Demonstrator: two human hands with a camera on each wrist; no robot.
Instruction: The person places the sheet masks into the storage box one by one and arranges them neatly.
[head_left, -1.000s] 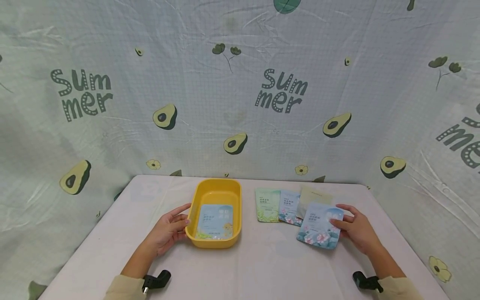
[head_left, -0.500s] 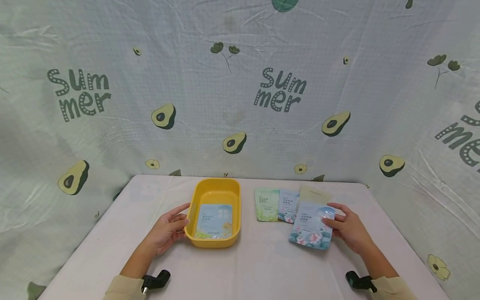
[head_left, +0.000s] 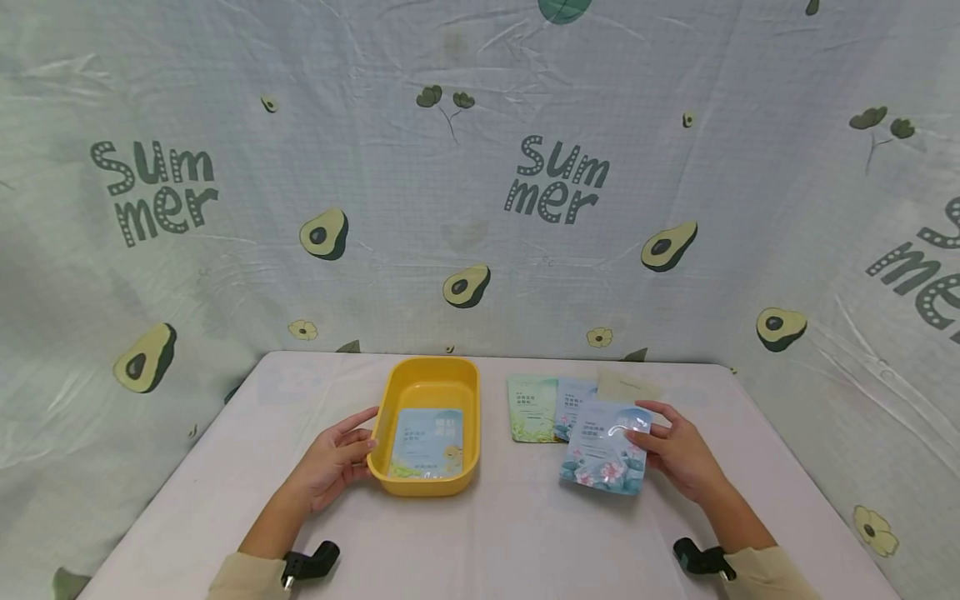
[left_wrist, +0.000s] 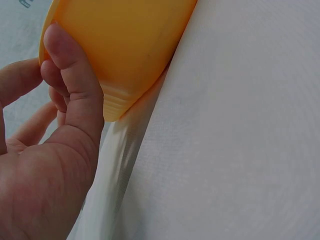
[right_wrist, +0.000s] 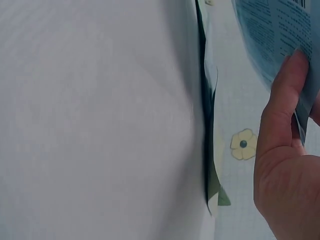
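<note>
My left hand point(head_left: 330, 462) pinches the left rim of a yellow plastic tray point(head_left: 471, 392), which stands on the table. In the left wrist view the thumb and fingers meet at the edge of this tray point(left_wrist: 125, 45). Flat inside it lies a pale blue sachet point(head_left: 427, 442). On the other side, my right hand point(head_left: 678, 450) pinches a blue sachet with pink flowers point(head_left: 603, 454) by its right edge. The printed back of the held sachet point(right_wrist: 280, 35) shows in the right wrist view. It partly covers a smaller blue sachet point(head_left: 572, 398) and a beige sachet point(head_left: 626, 386) behind.
A green sachet point(head_left: 532, 408) lies left of the smaller blue one, on the white-covered table point(head_left: 517, 533). Behind the table hangs a cloth point(head_left: 390, 208) printed with avocados and lettering. Bare table lies between the tray and the sachets.
My right hand has moved left with the flowered sachet, which now overlaps the smaller blue sachet more. The left hand and the tray have stayed in place.
</note>
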